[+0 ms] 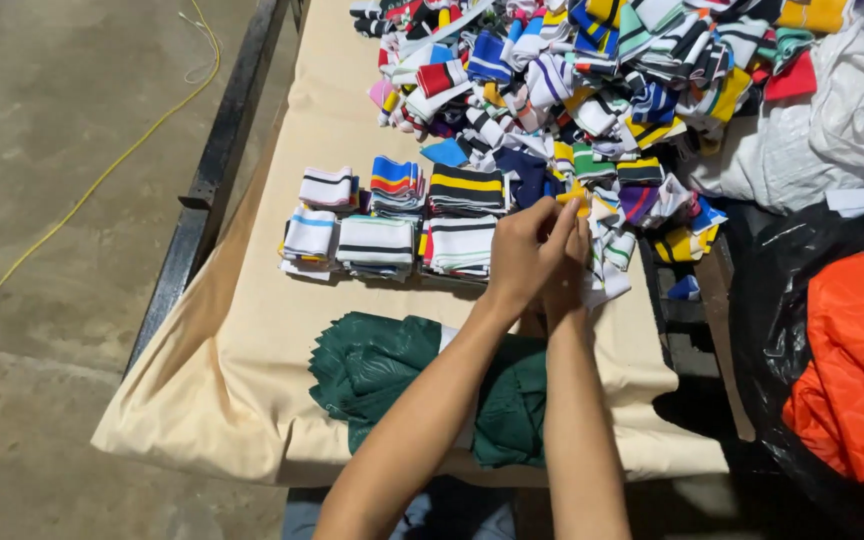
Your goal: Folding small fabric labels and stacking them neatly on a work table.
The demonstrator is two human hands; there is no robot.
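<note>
Left hand (pixel 524 250) over right hand (pixel 570 262), fingers pinching yellow-striped knit band (pixel 574 195); right grip unclear; sorted stacks (pixel 392 225) beside.

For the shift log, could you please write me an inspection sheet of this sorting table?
Surface: table covered with a beige cloth, bare at the near left.
Job's things: six neat stacks of striped knit bands in two rows; the hands meet at their right end.
Clutter: a big loose heap of mixed-colour bands at the far end; green garments at the near edge.
Hands: left hand and right hand are pressed together over the bands; what they pinch is hidden.
Cables: a yellow cord runs across the floor.
Surroundings: concrete floor, white sack, black bag with orange fabric.
</note>
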